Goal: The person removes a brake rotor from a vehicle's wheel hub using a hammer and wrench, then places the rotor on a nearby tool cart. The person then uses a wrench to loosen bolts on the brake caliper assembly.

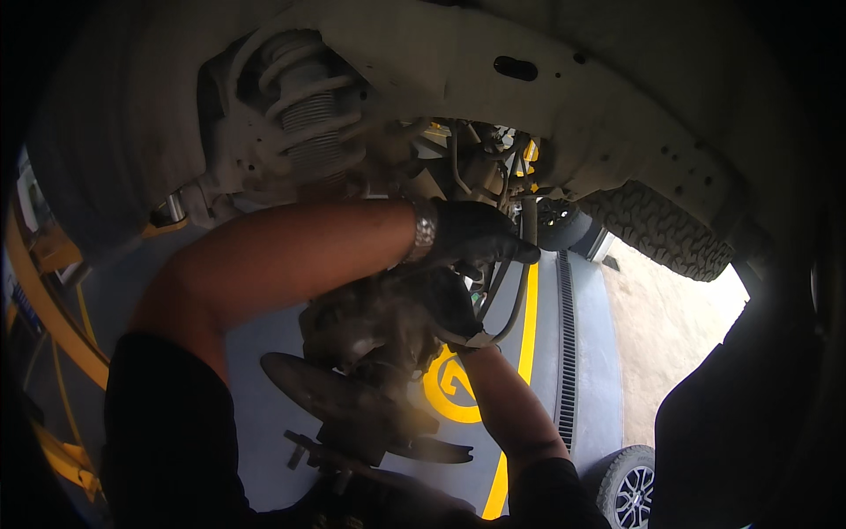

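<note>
Both my hands wear black gloves and work close together under a raised vehicle. My left hand (480, 234) reaches across from the left, a metal-banded watch (425, 229) at its wrist. One of its digits points right toward a dark hose (527, 220), while the others curl down out of sight. Just below it, my right hand (449, 304) comes up from the lower edge, closed against the dark wheel-hub assembly (370, 322). Whatever lies between the hands is hidden. A thin disc-shaped plate (304, 385) juts from the lower part of the assembly.
Above are a coil spring (313, 110) and the vehicle's pale underside (441, 62). A tyre (656, 229) hangs at right. A loose wheel (630, 489) stands lower right. Yellow lift arms (57, 317) are at left; a floor grate (566, 353) runs along the right.
</note>
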